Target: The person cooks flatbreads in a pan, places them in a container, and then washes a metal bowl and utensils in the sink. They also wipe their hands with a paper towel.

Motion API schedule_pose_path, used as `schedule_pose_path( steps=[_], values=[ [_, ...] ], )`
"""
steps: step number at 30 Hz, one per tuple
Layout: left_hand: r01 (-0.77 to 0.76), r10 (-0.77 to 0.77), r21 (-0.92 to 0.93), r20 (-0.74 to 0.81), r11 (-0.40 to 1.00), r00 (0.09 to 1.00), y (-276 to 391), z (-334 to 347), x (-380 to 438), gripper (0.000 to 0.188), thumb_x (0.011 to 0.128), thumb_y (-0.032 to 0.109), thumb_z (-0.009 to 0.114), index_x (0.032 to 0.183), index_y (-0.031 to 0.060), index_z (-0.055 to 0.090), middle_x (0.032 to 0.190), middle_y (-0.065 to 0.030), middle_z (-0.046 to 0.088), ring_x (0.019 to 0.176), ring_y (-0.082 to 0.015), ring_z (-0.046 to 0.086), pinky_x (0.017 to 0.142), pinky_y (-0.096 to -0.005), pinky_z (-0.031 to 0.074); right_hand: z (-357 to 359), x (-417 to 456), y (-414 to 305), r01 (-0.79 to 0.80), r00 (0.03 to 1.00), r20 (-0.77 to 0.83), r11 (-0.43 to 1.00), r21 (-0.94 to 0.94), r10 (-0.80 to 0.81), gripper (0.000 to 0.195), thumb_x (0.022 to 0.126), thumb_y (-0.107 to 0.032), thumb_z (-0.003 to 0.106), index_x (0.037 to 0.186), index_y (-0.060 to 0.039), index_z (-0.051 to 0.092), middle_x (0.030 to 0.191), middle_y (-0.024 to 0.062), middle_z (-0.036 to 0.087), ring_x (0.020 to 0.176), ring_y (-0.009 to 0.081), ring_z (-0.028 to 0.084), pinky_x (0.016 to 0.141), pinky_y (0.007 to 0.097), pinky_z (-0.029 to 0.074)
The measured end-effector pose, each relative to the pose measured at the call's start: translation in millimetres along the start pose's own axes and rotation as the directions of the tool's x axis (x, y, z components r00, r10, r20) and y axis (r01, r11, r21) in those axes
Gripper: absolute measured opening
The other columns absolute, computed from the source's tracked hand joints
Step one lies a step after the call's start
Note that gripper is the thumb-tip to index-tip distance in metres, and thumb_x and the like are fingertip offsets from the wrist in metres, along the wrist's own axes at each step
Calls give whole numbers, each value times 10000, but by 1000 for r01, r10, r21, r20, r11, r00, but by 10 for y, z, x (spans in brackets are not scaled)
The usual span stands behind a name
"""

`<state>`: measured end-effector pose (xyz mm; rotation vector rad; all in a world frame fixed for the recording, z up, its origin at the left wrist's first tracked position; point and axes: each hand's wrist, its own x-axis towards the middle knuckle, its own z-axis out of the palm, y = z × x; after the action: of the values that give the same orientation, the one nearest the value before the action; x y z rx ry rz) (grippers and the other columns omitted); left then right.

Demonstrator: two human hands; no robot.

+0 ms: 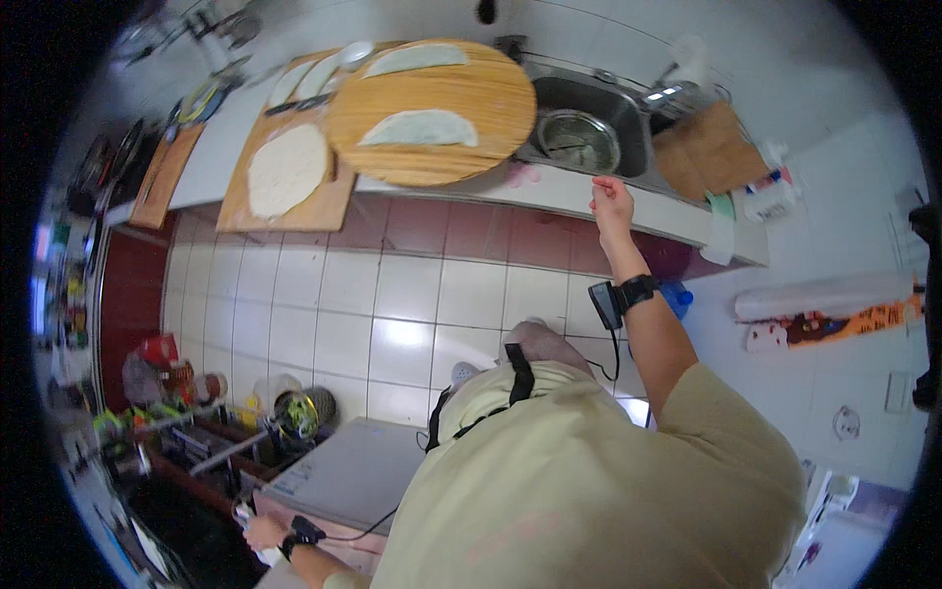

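Observation:
My right hand [612, 202] is over the front edge of the counter, just before the sink [636, 140]. Its fingers are curled together and nothing shows in them. Far back at the lower left, my left hand [266, 531] is at a white object [245, 513] beside a pink cloth [353, 551]; blur hides whether it grips it. On a round wooden board [419, 166] lie two half-moon filled dough pieces, one near [419, 129] and one far [417, 59]. A flat round of dough [288, 171] rests on a rectangular wooden board [239, 213].
A metal basin [579, 140] sits in the sink. Behind the flat dough are a dark-handled knife [298, 104], more folded dough [291, 82] and a white bowl [357, 53]. Brown cardboard [710, 151] lies right of the sink. A rack with vegetables [302, 416] stands at lower left.

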<state>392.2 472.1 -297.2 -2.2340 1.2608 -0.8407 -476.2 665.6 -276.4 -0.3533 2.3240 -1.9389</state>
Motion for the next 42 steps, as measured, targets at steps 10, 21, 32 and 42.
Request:
schedule_pose_path(
  steps=[10, 21, 32, 42],
  values=[
    [-735, 399, -676, -658, 62, 638, 2294, -3119, -441, 339, 800, 15, 615, 1128, 9, 529, 1120, -164, 518, 1031, -298, 520, 896, -385, 425, -1292, 2462, 795, -73, 996, -79, 954, -292, 52, 354, 880, -147, 558, 1213, -35, 516, 1121, 112, 588, 935, 212, 591, 786, 328, 475],
    [-231, 756, -720, -630, -654, -177, 4629, -6679, -3424, 326, 802, 23, 617, 1115, -20, 536, 945, -115, 634, 892, -191, 621, 822, -300, 484, -1778, 5243, 2197, 462, 867, 459, 656, -597, -193, 378, 839, -179, 558, 1193, -58, 502, 1232, 137, 521, 1085, 282, 511, 932, 355, 418],
    [87, 849, -887, -459, -453, -264, 6587, -7505, -4943, 401, 850, 157, 592, 1193, -29, 497, 1011, -134, 617, 924, -192, 591, 833, -294, 460, -1557, 4329, 1269, 459, 840, 541, 462, -759, 54, 462, 791, -178, 605, 1219, -47, 490, 1255, 153, 507, 1210, 321, 423, 1033, 377, 332],
    [-775, 957, -593, -284, -219, -54, 7458, -7238, -4965, 395, 819, 175, 555, 1172, 0, 532, 1231, -177, 505, 1128, -351, 477, 927, -428, 413, -1076, 3506, 642, -67, 876, 482, 982, 179, -28, 489, 760, -59, 691, 1194, -40, 469, 1148, 78, 592, 1010, 127, 555, 884, 284, 444]
  ],
)
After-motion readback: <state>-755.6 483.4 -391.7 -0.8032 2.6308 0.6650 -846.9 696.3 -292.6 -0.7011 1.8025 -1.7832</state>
